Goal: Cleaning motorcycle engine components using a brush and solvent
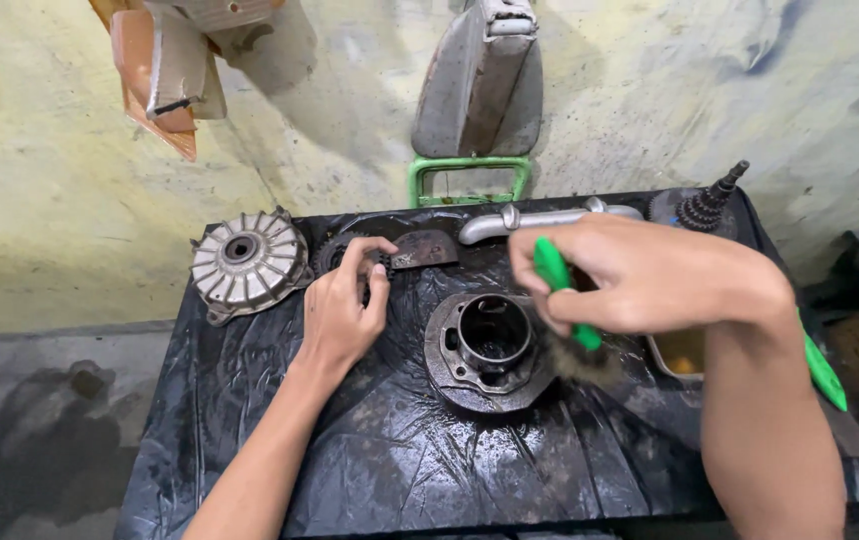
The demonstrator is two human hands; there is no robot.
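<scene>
My left hand (pixel 342 305) grips a dark toothed gear (pixel 349 258) lying on the black plastic sheet (pixel 389 460), fingers curled over its rim. My right hand (pixel 639 275) is closed around a green-handled brush (pixel 561 290); its dark bristles (pixel 589 362) blur against the right edge of a round greasy metal housing with a central bore (pixel 489 345). That housing lies between my two hands.
A finned silver drum cover (pixel 247 262) sits at the sheet's far left. A curved metal plate (pixel 427 248), a silver pipe (pixel 539 220) and a stepped gear shaft (pixel 709 205) line the back edge. A small tray (pixel 677 355) and a green frame (pixel 469 178) stand nearby.
</scene>
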